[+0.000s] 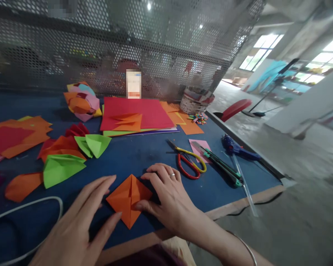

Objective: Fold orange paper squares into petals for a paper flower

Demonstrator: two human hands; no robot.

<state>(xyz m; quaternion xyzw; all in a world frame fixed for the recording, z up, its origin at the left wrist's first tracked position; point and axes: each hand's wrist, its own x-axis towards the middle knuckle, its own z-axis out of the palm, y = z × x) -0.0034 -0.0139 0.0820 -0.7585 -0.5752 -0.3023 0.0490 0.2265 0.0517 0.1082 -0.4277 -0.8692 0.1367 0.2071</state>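
A square of orange paper (pixel 124 199), folded into a diamond with flaps meeting along a middle crease, lies flat near the table's front edge. Beside its left corner is my left hand (pixel 86 210), thumb and fingers spread apart, the thumb tip by the lower left edge. My right hand (pixel 169 195) rests at the paper's right side. Its thumb lies on the right flap, while the fingers stretch out past the upper right edge, apart from the thumb. Neither hand grips the paper. Scissors (pixel 188 162) with red and yellow handles lie beyond my right hand.
A green utility knife (pixel 222 166), pink paper (pixel 198 147) and blue glue gun (pixel 238 147) lie at right. Red sheets (pixel 152 111), a paper ball (pixel 83 101) and a woven basket (pixel 195 100) stand behind. Folded green pieces (pixel 62 168) and a white cable (pixel 44 199) are left.
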